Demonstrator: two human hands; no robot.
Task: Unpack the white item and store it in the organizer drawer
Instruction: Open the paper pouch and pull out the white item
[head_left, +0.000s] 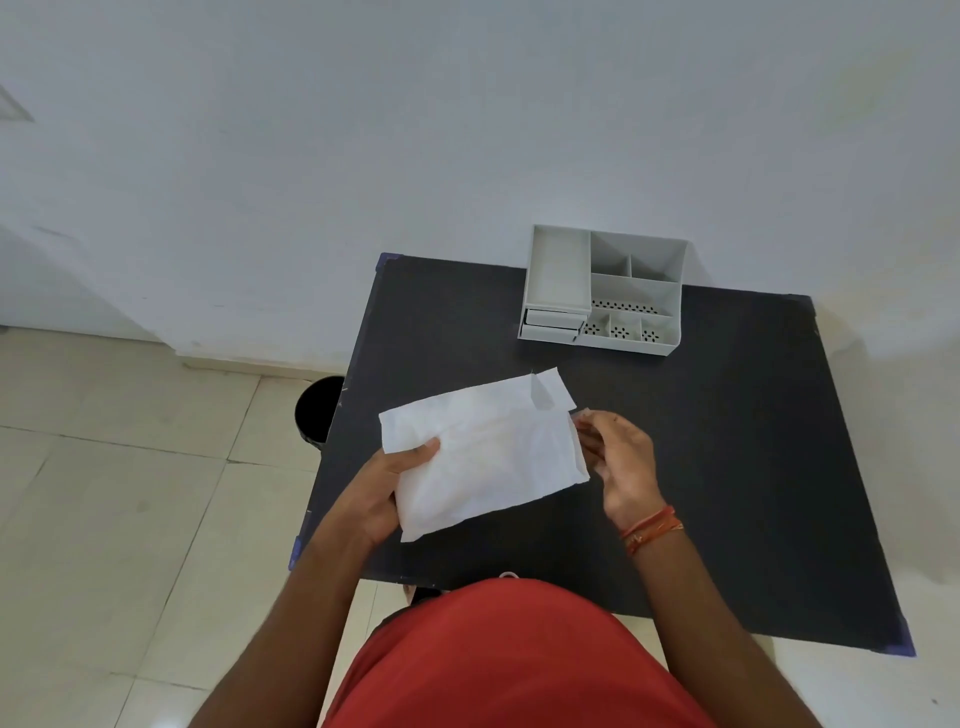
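A white paper-like packet (488, 457) is held above the black table (727, 467), its flap lifted at the far right corner. My left hand (387, 488) grips the packet's left end, thumb on top. My right hand (618, 457) is at the packet's right edge, fingers curled against it; what they pinch is hidden. The grey organizer (602, 291) stands at the table's far edge, with two small shut drawers (553, 325) at its lower left.
A black bin (318, 410) stands on the tiled floor left of the table. A white wall rises behind the organizer. My red shirt fills the bottom of the view.
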